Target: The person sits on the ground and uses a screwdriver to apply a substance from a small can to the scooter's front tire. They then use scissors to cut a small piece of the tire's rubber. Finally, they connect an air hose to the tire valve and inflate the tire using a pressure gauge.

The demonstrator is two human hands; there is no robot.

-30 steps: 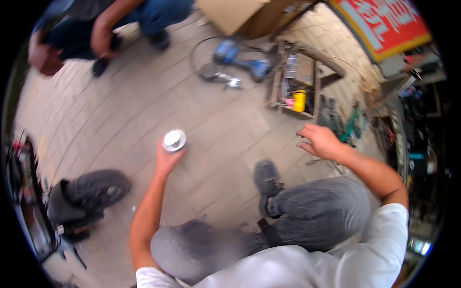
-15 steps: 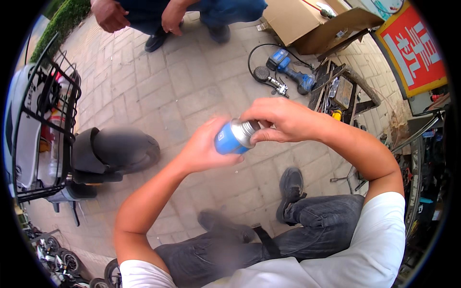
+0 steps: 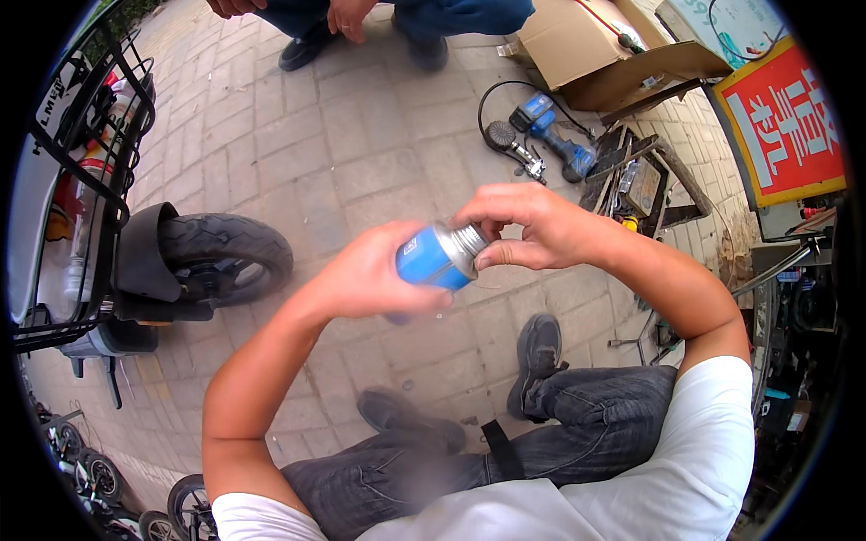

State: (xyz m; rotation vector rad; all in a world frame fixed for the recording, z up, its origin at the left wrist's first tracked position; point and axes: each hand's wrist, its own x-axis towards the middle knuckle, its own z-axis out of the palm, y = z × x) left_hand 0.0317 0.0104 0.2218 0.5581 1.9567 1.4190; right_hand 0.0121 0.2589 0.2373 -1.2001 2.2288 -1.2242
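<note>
A blue metal can (image 3: 422, 261) with a silver shoulder and threaded neck (image 3: 469, 240) is held tilted in mid-air, neck to the right. My left hand (image 3: 365, 270) wraps round its body, thumb along the lower side. The fingers and thumb of my right hand (image 3: 523, 227) close round the end of the neck. They cover the can's mouth, so whether a cap is between them cannot be seen.
On the brick paving lie a blue cordless power tool (image 3: 555, 135) and a round gauge with a hose (image 3: 502, 136). A tool tray (image 3: 645, 185) and cardboard box (image 3: 577, 54) stand right. A scooter wheel (image 3: 230, 261) is left. Another person's hand (image 3: 350, 16) shows ahead.
My view has shifted a little. My left hand and the can's body have turned slightly against the neck end. My right hand keeps its hold at the neck.
</note>
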